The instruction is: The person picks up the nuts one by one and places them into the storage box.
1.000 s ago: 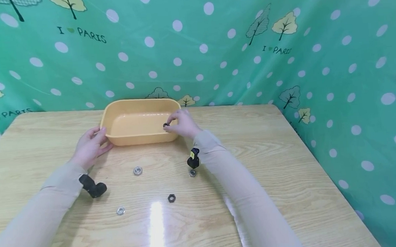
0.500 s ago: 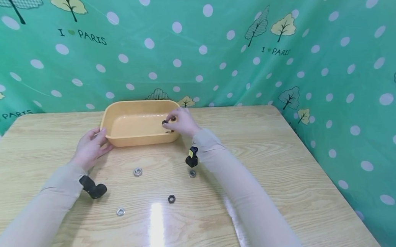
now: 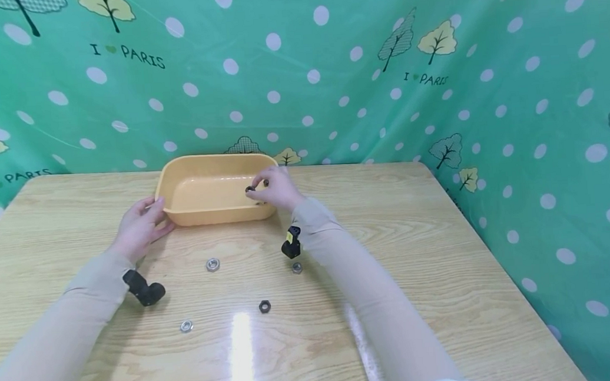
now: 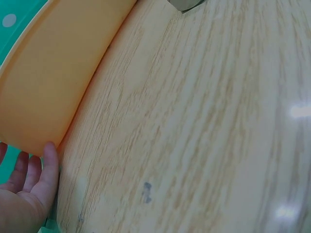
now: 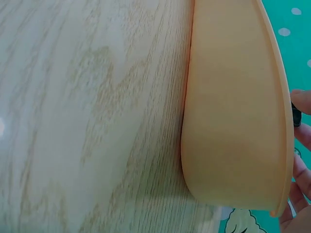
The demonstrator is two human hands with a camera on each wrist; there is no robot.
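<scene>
My right hand (image 3: 277, 189) is over the right end of an orange plastic tray (image 3: 216, 216). Thumb and finger pinch a dark hex nut (image 3: 250, 189); in the right wrist view, this black nut (image 5: 296, 115) shows just beyond the tray rim. Another dark nut (image 3: 266, 182) is partly visible inside the tray, behind the fingers. At the tray's left end, my left hand (image 3: 136, 227) rests against the outer wall. The left wrist view has the fingers (image 4: 49, 167) touching the tray's outside corner, fairly straight.
On the wooden table (image 3: 394, 255) lie a large silver nut (image 3: 212, 265), a smaller silver nut (image 3: 186, 326), a black nut (image 3: 265, 306) and a grey nut (image 3: 297, 268) near the right wrist camera. A green dotted curtain (image 3: 296, 67) stands behind the tray.
My right hand has shifted slightly left over the tray with the pinched nut, and another dark nut has come into sight behind its fingers. The left hand stays at the tray.
</scene>
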